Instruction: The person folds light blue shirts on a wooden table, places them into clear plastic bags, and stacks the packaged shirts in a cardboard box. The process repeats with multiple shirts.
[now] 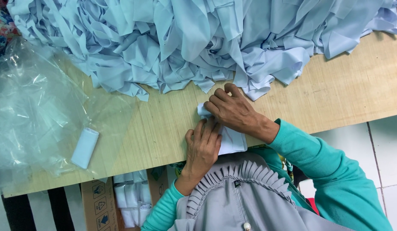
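A small folded pale-blue cloth piece (pixel 233 142) lies on the wooden table (pixel 335 94) near its front edge. My left hand (pixel 202 149) lies palm-down on the piece and holds it flat. Just beyond, my right hand (pixel 235 112) has its fingers curled and pinches the far end of the same piece (pixel 202 110). Both arms wear teal sleeves. My grey head covering (pixel 241 201) hides the table edge below the hands.
A large heap of pale-blue cloth pieces (pixel 185 38) fills the far side of the table. A clear plastic bag (pixel 40 111) lies at the left with one folded piece (pixel 84 147) on it. Under the table stands a cardboard box (pixel 100 205) holding folded pieces. White floor tiles (pixel 386 149) show at right.
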